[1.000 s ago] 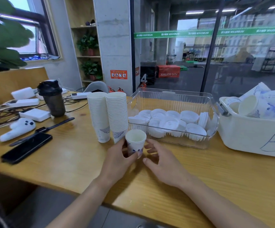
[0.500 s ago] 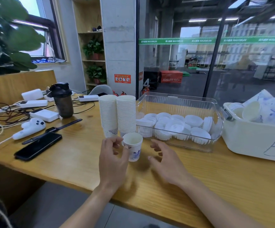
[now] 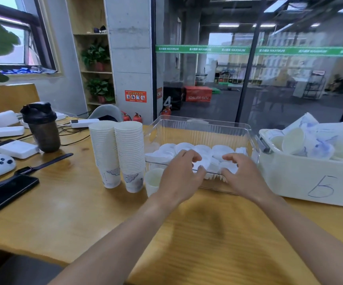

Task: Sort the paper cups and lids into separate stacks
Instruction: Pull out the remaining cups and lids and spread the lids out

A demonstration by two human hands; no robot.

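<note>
While both hands (image 3: 211, 173) hover loosely curled, gripping nothing, over lids (image 3: 187, 149), cup stacks (image 3: 118, 153) flank left

An office-like room beside a gym floor: a wooden desk (image 3: 43, 206) with a phone (image 3: 6, 194) and power strips (image 3: 84, 122), plant shelves (image 3: 96, 64), and a glass wall (image 3: 248, 79) showing a plyo box (image 3: 197, 94).

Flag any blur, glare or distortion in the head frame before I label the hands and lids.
Head view: both hands, left and right, are motion-smeared, so neither grip can be read; the lids wash out into one white mass inside the clear bin; wide-angle bend bows the table edge; the glass wall carries reflections; the cup stacks stay fairly sharp.
</note>
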